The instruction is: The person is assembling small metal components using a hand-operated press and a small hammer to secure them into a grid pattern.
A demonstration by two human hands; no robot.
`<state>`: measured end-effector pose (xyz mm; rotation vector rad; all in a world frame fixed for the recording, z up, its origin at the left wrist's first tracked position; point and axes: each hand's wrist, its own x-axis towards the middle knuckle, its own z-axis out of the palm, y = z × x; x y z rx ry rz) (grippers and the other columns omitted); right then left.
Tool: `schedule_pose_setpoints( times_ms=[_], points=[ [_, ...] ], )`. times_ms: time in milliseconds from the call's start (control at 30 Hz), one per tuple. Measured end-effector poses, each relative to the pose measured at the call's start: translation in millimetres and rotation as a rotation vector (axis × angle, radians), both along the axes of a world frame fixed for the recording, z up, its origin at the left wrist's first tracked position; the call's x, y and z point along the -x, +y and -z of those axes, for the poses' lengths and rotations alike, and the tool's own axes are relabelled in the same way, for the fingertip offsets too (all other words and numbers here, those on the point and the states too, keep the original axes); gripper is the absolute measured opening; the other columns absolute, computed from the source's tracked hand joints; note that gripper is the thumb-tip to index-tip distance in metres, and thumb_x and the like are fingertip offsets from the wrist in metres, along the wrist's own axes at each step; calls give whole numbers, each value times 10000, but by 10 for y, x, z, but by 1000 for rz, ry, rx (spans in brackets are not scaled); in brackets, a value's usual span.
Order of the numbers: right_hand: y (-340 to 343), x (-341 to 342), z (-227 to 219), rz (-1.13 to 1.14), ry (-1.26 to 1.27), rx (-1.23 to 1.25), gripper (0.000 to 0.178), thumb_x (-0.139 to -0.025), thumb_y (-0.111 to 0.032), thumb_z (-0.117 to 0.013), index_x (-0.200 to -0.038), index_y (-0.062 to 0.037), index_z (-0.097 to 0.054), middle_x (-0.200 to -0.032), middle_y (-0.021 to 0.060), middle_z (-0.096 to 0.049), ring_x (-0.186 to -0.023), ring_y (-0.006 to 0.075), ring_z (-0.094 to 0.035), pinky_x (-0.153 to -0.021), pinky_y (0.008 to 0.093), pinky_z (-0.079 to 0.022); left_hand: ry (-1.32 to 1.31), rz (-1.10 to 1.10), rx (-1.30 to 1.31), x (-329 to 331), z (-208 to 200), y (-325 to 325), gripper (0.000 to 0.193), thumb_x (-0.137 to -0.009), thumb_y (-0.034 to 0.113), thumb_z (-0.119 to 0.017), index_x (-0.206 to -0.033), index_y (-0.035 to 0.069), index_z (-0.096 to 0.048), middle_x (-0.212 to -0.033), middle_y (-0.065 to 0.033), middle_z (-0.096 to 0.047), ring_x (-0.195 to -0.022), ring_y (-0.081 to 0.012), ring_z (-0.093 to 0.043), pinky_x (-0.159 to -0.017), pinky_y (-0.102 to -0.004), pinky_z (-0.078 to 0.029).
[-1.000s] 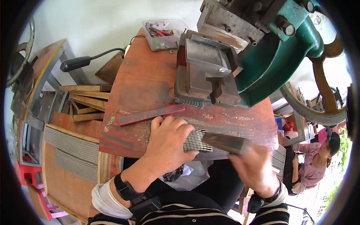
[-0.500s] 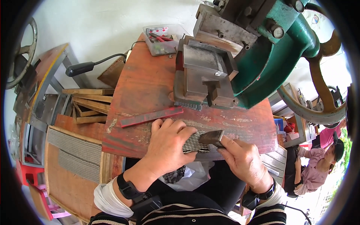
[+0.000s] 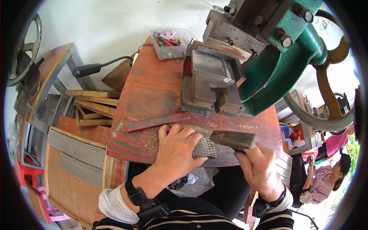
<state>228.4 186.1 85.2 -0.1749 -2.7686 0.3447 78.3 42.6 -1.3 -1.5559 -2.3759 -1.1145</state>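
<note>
My left hand (image 3: 177, 147) lies over a bundle of thin grey ridged strips (image 3: 204, 148) near the table's front edge, fingers curled round its left end. The right end of the bundle sticks out past my thumb and index finger. In my right hand (image 3: 260, 165) is a flat, dark metal bar (image 3: 233, 139), gripped at its right end. The bar's left end hovers just above and to the right of the strips, apart from them. Behind my left hand a long red-edged bar (image 3: 158, 122) rests on the worn reddish wooden table (image 3: 149, 84).
A green press (image 3: 283, 86) with a steel die block (image 3: 212, 65) stands at the back right. A clear plastic box (image 3: 168, 53) of tools sits at the far edge. Wooden trays (image 3: 76, 155) holding grey strips lie left. A seated person (image 3: 322, 178) is at right.
My right hand has drawn the metal bar away from the strips, right and slightly up. My left hand stays on the bundle. The whole view has shifted slightly.
</note>
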Motion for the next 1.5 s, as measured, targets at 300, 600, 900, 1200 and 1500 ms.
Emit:
schedule_pose_setpoints(
  times_ms=[300,600,900,1200,1500],
  points=[
    [-66,-71,-36,-54,-84,2,434,-829,-159,-734,-1243,-125,-609,-675,96,-594,-566,306,-629,-501,409,-514,3,9,17,15,-8,16,567,-562,311,-898,-1039,93,-683,-1012,-18,-625,-993,-249,-531,-930,-454,-329],
    [178,-142,31,142,107,190,342,-839,-23,-706,-1175,-63,-662,-818,181,-659,-671,365,-660,-593,388,-528,1,8,7,10,0,2,593,-556,331,-901,-1050,92,-678,-1026,-26,-631,-989,-265,-530,-939,-455,-325],
    [859,-189,658,86,141,-257,454,-673,-96,-776,-1120,-110,-700,-942,83,-611,-862,281,-596,-757,399,-508,-64,48,-10,35,-17,-39,592,-577,285,-895,-1076,83,-650,-1039,-60,-632,-1021,-268,-537,-966,-467,-327],
    [112,91,645,-272,140,-250,461,-702,-256,-713,-1155,-175,-685,-1169,70,-578,-1091,274,-527,-897,440,-430,-33,61,22,58,15,-52,576,-573,253,-885,-1066,61,-657,-1055,-59,-623,-1028,-269,-537,-970,-466,-332],
    [213,44,675,-254,265,-408,404,-668,-242,-633,-1052,-169,-735,-1076,51,-619,-994,255,-563,-825,402,-442,-36,80,38,73,3,-62,579,-578,265,-885,-1069,58,-657,-1063,-56,-621,-1030,-263,-533,-966,-459,-330]
  ],
)
